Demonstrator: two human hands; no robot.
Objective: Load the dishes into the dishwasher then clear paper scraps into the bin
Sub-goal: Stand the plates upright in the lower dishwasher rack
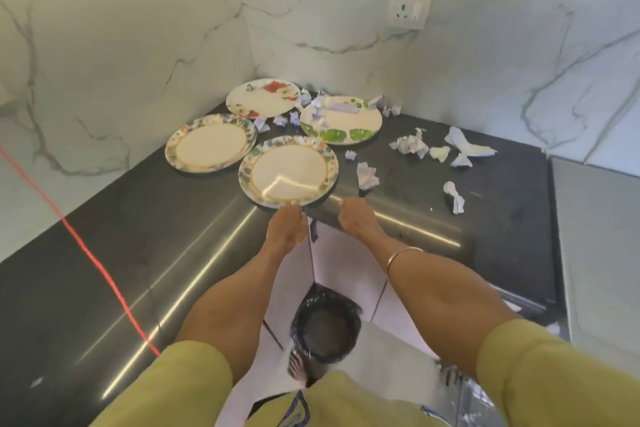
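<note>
The nearest plate [288, 173] lies at the front edge of the dark desk [138, 218]. The left hand [286, 230] touches its near rim with straight fingers, the grip open. The right hand [358, 220] rests just beside it, holding nothing, fingers relaxed.
</note>
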